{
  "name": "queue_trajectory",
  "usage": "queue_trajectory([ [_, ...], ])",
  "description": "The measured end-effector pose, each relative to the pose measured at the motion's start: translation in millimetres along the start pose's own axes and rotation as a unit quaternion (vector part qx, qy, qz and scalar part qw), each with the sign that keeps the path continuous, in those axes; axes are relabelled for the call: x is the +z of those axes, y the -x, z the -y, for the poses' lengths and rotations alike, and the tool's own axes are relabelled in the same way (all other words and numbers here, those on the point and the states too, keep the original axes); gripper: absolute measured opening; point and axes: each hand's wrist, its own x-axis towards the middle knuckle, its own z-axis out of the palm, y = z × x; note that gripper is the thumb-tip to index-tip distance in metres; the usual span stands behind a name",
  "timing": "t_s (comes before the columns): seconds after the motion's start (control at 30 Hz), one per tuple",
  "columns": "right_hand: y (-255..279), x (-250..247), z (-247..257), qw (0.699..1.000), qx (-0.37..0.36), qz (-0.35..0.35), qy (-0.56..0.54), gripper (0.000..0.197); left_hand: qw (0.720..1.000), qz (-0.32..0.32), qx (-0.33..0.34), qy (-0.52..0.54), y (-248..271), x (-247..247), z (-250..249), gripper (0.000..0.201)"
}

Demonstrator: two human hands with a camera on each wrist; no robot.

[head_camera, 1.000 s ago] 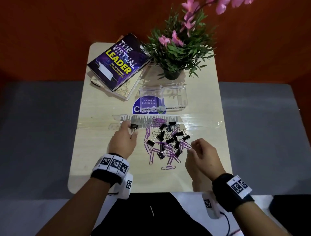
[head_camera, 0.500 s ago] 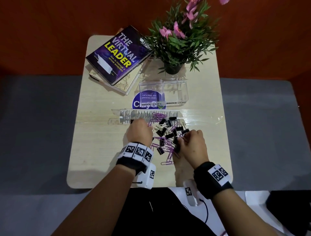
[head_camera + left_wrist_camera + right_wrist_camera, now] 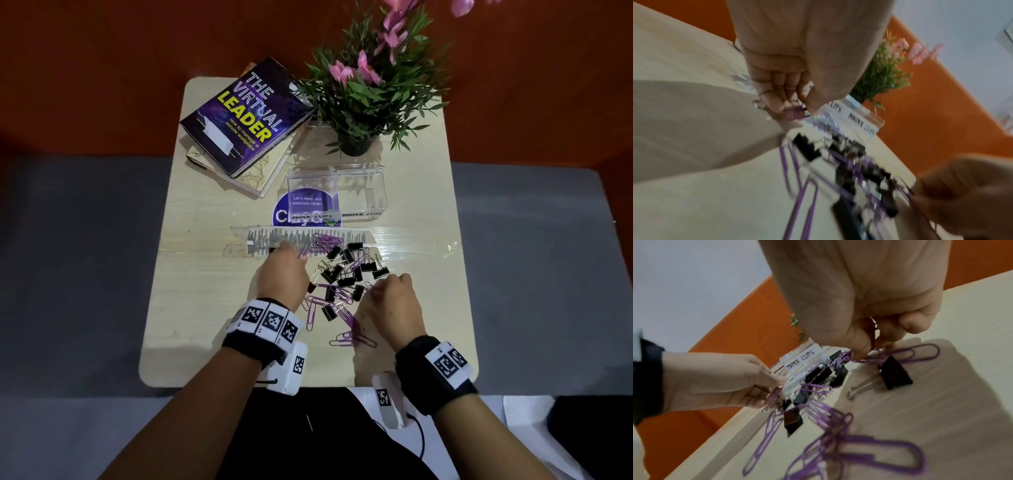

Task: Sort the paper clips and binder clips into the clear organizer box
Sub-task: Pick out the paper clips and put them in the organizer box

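A heap of purple paper clips (image 3: 342, 310) and black binder clips (image 3: 334, 272) lies mid-table. Behind it stands the clear organizer box (image 3: 363, 178), its two compartments labelled PAPER CLIPS and BINDER CLIPS. My left hand (image 3: 297, 256) is at the heap's left side. In the left wrist view my left hand (image 3: 797, 110) pinches a purple paper clip (image 3: 794, 114) between thumb and curled fingers. My right hand (image 3: 376, 291) is at the heap's right side. Seen from the right wrist, my right hand (image 3: 872, 350) pinches linked purple paper clips (image 3: 918, 353) beside a black binder clip (image 3: 894, 374).
A stack of books (image 3: 245, 116) sits at the back left and a potted plant (image 3: 363, 99) at the back right. A silver-patterned strip (image 3: 274, 236) under clear tape lies across the table between heap and box. A round blue sticker (image 3: 282, 214) shows under the box.
My left hand has moved right from the heap's left edge to the paper clips. My right hand has moved forward and left into the heap and closed on paper clips.
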Motion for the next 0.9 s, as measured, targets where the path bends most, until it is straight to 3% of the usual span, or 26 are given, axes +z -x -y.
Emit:
queue_trajectory([
  [0.07,-3,-9,0,1.0,0.005,-0.008,-0.029,0.004,0.999,-0.021,0.016,0.04,-1,-15,-3,0.017],
  [0.17,-14,-30,20,0.992,-0.005,-0.021,-0.125,0.009,0.992,-0.066,0.065,0.086,-14,-38,-16,0.015],
  [0.27,-36,-51,62,0.984,-0.073,-0.036,-0.159,0.012,0.985,-0.088,0.101,0.106,-39,-51,-31,0.013],
  [0.4,-72,-61,123,0.978,-0.151,-0.043,-0.138,0.014,0.986,-0.076,0.123,0.085,-58,-57,-40,0.016],
  [0.53,-92,-50,150,0.98,-0.199,0.006,-0.014,0.015,0.984,-0.084,0.13,0.085,-36,-53,-17,0.009],
  [0.67,-70,-47,128,0.962,-0.272,-0.004,0.032,0.038,0.994,0.033,0.093,0.043,13,-29,19,0.009],
  [0.77,-36,-41,86,0.967,-0.256,0.004,0.007,0.02,0.995,0.085,0.062,0.002,36,-8,32,0.036],
  [0.9,19,-18,20,0.979,-0.187,0.079,0.019,0.003,0.996,0.075,0.045,-0.018,47,8,32,0.055],
])
